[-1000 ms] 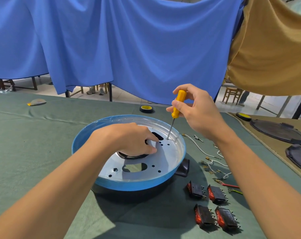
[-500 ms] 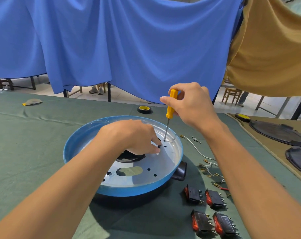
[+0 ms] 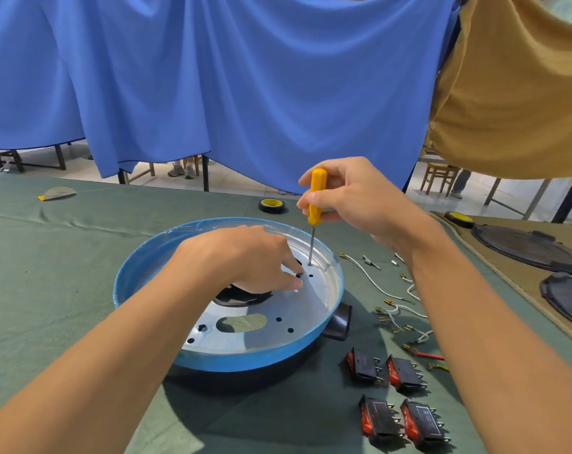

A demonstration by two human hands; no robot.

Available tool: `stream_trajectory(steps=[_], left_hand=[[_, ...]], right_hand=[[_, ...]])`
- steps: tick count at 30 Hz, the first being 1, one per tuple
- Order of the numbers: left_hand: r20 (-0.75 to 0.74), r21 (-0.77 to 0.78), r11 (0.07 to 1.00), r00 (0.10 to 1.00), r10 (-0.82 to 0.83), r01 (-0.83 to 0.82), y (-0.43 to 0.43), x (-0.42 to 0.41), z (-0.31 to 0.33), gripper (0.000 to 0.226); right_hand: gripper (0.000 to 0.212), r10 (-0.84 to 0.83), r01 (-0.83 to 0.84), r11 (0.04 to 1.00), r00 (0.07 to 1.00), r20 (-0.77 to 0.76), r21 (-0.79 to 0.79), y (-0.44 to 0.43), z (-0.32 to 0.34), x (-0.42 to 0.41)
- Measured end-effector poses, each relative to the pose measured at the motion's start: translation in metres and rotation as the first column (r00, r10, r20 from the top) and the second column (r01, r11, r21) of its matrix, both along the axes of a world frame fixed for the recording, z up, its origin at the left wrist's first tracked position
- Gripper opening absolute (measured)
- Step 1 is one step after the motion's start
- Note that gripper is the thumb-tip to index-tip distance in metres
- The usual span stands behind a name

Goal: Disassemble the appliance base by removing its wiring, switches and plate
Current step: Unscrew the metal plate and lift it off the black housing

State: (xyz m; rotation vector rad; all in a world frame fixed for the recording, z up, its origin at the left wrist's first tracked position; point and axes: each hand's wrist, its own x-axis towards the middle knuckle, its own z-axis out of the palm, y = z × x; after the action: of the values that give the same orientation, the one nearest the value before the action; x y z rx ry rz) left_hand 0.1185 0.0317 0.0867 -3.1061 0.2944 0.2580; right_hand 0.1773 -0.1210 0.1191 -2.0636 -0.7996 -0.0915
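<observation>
1. Wiring [image 3: 376, 285] and switches [image 3: 396, 375] lie beside appliance base [image 3: 137, 273]; plate [image 3: 297, 309] not yet out.
2. Right hand [image 3: 356, 198] grips screwdriver [image 3: 316, 199], tip in plate hole; left hand [image 3: 245, 257] touches plate, grasp unclear.
3. Next, likely: turn screw out, keeping tip seated.

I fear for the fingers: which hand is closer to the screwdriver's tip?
Left. The left hand rests on the plate just beside the tip; the right hand grips the yellow handle above it.

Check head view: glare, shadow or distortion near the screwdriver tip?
Head view: mild glare on the plate right of the screwdriver tip, tip readable; base throws a dark shadow toward the camera on the table; wide-angle stretches the forearms at the edges; focus sharp.
</observation>
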Motion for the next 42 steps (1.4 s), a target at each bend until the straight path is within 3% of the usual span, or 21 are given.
stream_trajectory(steps=[3,6,9,13,17,21,26,31,36,39,42], left_hand=[[0.004,0.000,1.000,1.000,0.007,-0.007,0.001,-0.001,0.000,0.042],[0.018,-0.007,1.000,1.000,0.001,-0.001,0.001,0.000,0.000,0.040],[0.023,-0.027,1.000,1.000,0.008,-0.008,0.001,0.000,0.000,0.040],[0.037,-0.035,0.999,0.999,0.006,-0.005,0.001,-0.001,0.000,0.038],[0.047,-0.030,1.000,0.999,0.000,0.002,-0.001,-0.001,0.001,0.036],[0.044,-0.023,1.000,0.999,0.000,0.001,-0.003,-0.002,0.001,0.036],[0.063,-0.013,1.000,0.998,-0.017,0.018,-0.002,-0.001,0.001,0.036],[0.152,-0.044,0.999,0.988,-0.019,0.026,-0.002,0.003,-0.004,0.034],[0.163,0.056,0.998,0.986,-0.042,0.033,-0.001,0.003,-0.007,0.036],[0.124,0.092,0.996,0.992,0.006,-0.018,-0.003,0.005,-0.002,0.039],[0.087,0.113,0.992,0.995,0.053,-0.063,-0.011,0.010,0.009,0.043]], right_hand=[[0.025,-0.189,0.202,0.978,0.964,0.186,-0.053,0.006,-0.006,0.004],[0.040,-0.258,0.306,0.946,0.912,0.318,-0.110,0.009,-0.012,0.002],[0.038,-0.285,0.334,0.939,0.888,0.362,-0.080,0.010,-0.013,0.003],[0.015,-0.243,0.317,0.936,0.897,0.370,-0.152,0.011,-0.011,0.001],[0.017,-0.225,0.357,0.894,0.879,0.420,-0.270,0.005,-0.009,0.000],[0.033,-0.282,0.446,0.861,0.819,0.500,-0.245,0.004,-0.011,0.000],[0.010,-0.249,0.366,0.900,0.878,0.408,-0.238,0.004,-0.009,0.003],[0.016,-0.225,0.313,0.919,0.916,0.332,-0.240,0.004,-0.009,0.004],[0.029,-0.314,0.420,0.893,0.841,0.440,-0.164,0.008,-0.015,0.002],[0.015,-0.333,0.434,0.883,0.848,0.413,-0.178,0.008,-0.014,0.001],[0.017,-0.339,0.427,0.879,0.872,0.354,-0.210,0.007,-0.009,-0.001]])
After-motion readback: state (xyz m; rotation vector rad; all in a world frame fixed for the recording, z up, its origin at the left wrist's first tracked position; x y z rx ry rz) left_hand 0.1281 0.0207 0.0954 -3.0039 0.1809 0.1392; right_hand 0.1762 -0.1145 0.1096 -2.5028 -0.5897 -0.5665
